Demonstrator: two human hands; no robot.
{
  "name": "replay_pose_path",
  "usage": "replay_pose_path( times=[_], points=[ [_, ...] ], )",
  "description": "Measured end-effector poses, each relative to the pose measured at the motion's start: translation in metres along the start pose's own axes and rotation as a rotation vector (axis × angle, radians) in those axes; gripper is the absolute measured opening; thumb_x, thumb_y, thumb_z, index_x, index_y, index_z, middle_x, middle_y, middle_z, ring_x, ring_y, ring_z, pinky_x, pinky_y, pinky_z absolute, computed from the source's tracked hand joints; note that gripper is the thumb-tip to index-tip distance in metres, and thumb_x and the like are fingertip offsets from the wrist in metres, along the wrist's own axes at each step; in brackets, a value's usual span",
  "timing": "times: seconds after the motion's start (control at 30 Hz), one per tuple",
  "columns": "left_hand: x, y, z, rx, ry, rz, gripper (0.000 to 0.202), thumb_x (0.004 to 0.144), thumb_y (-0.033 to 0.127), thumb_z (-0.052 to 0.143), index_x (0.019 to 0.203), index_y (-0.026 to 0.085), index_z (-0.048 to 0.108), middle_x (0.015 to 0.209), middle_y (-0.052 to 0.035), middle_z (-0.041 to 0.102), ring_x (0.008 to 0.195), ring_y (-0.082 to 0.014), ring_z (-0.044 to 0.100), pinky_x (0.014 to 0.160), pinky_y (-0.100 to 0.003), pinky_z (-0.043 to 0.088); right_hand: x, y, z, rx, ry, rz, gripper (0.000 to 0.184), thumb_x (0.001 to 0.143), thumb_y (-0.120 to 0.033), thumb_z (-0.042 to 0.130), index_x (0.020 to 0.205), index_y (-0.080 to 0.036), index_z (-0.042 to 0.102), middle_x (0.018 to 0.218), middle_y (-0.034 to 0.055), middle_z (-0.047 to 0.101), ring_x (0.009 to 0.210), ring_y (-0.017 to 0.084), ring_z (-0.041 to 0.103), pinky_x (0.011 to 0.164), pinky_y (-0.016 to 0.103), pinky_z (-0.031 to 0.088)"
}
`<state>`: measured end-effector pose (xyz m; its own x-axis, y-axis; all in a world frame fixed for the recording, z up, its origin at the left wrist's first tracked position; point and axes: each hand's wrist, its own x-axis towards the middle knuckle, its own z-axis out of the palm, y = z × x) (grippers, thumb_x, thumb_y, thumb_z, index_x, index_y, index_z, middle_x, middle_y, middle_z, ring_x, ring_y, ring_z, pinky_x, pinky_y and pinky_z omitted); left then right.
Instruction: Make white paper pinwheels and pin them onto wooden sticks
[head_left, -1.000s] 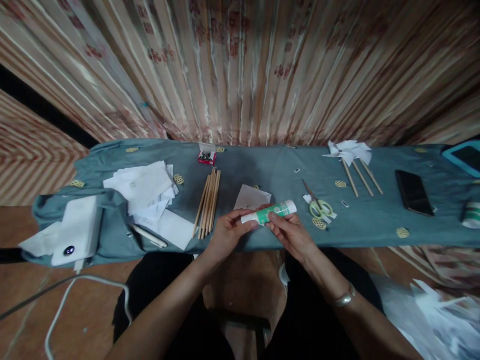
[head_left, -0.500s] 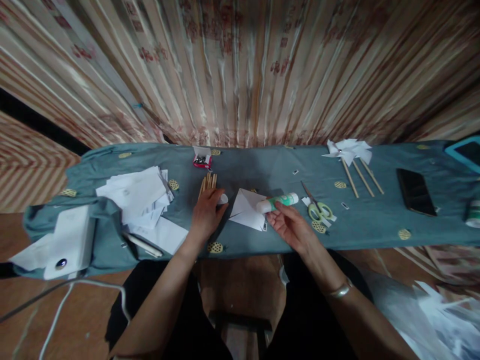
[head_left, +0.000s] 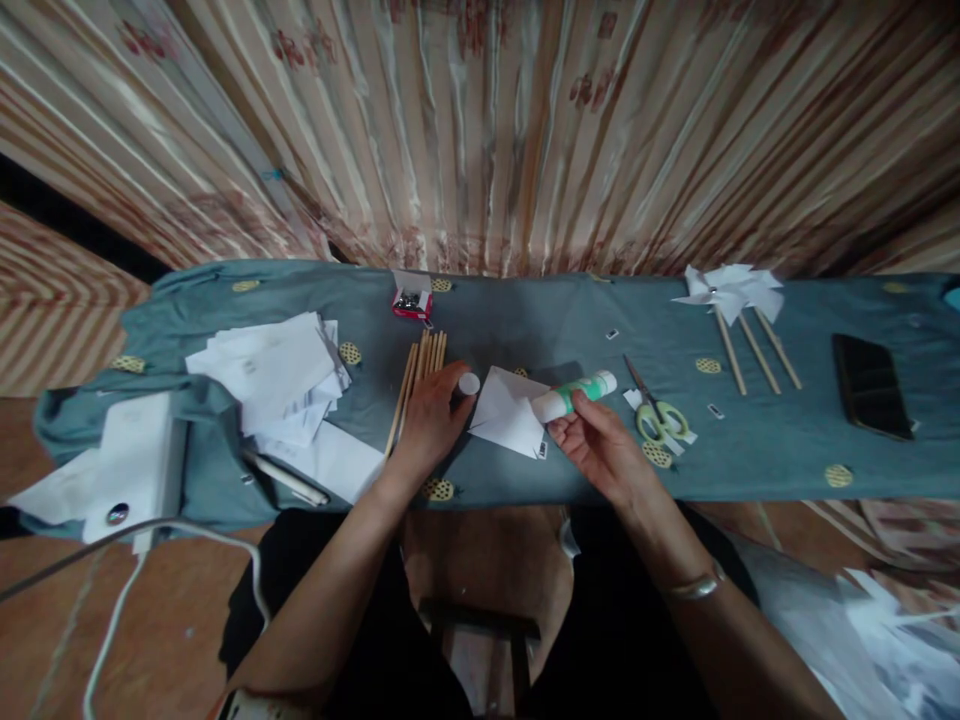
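My right hand point(head_left: 596, 440) grips a green and white glue stick point(head_left: 576, 394), its white end pointing left over a folded white paper piece point(head_left: 508, 412). My left hand point(head_left: 435, 415) is closed on a small white cap point(head_left: 469, 384) between thumb and fingers. Beneath and beside that hand lie several thin wooden sticks point(head_left: 401, 397), partly hidden by it. The paper has cuts near its corners and rests flat between my hands. To the right of the glue stick are scissors point(head_left: 660, 412) with green handles.
Paper pinwheels point(head_left: 731, 290) on wooden sticks lie at the back right, beside a dark phone point(head_left: 871, 385). A red box of metal pins point(head_left: 412, 300) stands at the back. Stacked paper point(head_left: 262, 370), a pen point(head_left: 289, 480) and a white corded device point(head_left: 133, 460) are on the left.
The view has shifted slightly, so most table items sit further right. My left hand has moved a little off the sticks, showing more of them. Both hands keep their hold.
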<state>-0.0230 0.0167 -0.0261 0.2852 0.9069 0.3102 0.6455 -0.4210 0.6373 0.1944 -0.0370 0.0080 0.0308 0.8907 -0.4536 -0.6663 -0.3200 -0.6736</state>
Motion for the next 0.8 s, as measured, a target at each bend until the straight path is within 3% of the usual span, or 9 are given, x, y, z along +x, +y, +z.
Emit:
replay_pose_path(
  times=[0.17,0.3,0.4,0.5,0.63,0.8],
  points=[
    [0.000,0.005,-0.011,0.187,-0.022,0.026,0.040,0.086,0.019,0.057,0.126,0.018,0.056,0.136,-0.0125,0.056,0.129,-0.0306,0.047,0.106,-0.049,0.038,-0.001,0.000,0.002,-0.034,0.036,-0.028,0.026,0.061,-0.033,0.088,0.072,-0.019,0.069,0.068,-0.0037,0.070,0.059,0.006,0.061,0.059,0.016,0.051],
    [-0.007,0.019,-0.017,0.143,0.005,0.146,0.041,0.092,0.018,0.046,0.133,0.018,0.051,0.142,-0.0125,0.050,0.134,-0.0273,0.041,0.109,-0.047,0.035,-0.002,0.001,0.003,-0.103,0.099,-0.030,0.031,0.060,-0.040,0.088,0.071,-0.018,0.070,0.064,-0.0025,0.070,0.056,0.006,0.062,0.055,0.015,0.051],
    [-0.019,0.034,-0.014,0.128,-0.134,0.288,0.036,0.097,0.024,0.043,0.132,0.020,0.053,0.140,-0.0106,0.054,0.137,-0.0259,0.040,0.110,-0.048,0.034,-0.001,0.001,0.002,-0.182,0.128,-0.076,0.032,0.060,-0.044,0.087,0.069,-0.018,0.069,0.064,-0.0022,0.069,0.056,0.007,0.061,0.053,0.015,0.050],
    [-0.031,0.045,-0.005,0.184,-0.271,0.326,0.042,0.095,0.036,0.051,0.134,0.021,0.052,0.148,-0.0145,0.046,0.143,-0.0304,0.030,0.111,-0.054,0.030,0.003,0.001,0.001,-0.284,0.124,-0.175,0.030,0.058,-0.040,0.087,0.071,-0.020,0.069,0.067,-0.0039,0.068,0.058,0.008,0.060,0.057,0.018,0.052],
    [-0.038,0.047,0.006,0.235,-0.325,0.300,0.052,0.089,0.045,0.058,0.136,0.023,0.051,0.152,-0.0178,0.039,0.145,-0.0342,0.027,0.111,-0.059,0.027,0.010,0.004,0.000,-0.564,0.080,-0.388,0.029,0.064,-0.040,0.082,0.083,-0.024,0.067,0.078,-0.0036,0.069,0.071,0.012,0.063,0.072,0.027,0.053],
    [-0.039,0.044,0.012,0.247,-0.343,0.290,0.051,0.089,0.047,0.059,0.133,0.022,0.054,0.150,-0.0179,0.041,0.144,-0.0349,0.029,0.112,-0.058,0.027,0.010,0.006,0.000,-1.147,0.109,-0.617,0.038,0.077,-0.048,0.070,0.103,-0.021,0.064,0.094,0.0063,0.071,0.087,0.022,0.066,0.079,0.038,0.053]
  ],
)
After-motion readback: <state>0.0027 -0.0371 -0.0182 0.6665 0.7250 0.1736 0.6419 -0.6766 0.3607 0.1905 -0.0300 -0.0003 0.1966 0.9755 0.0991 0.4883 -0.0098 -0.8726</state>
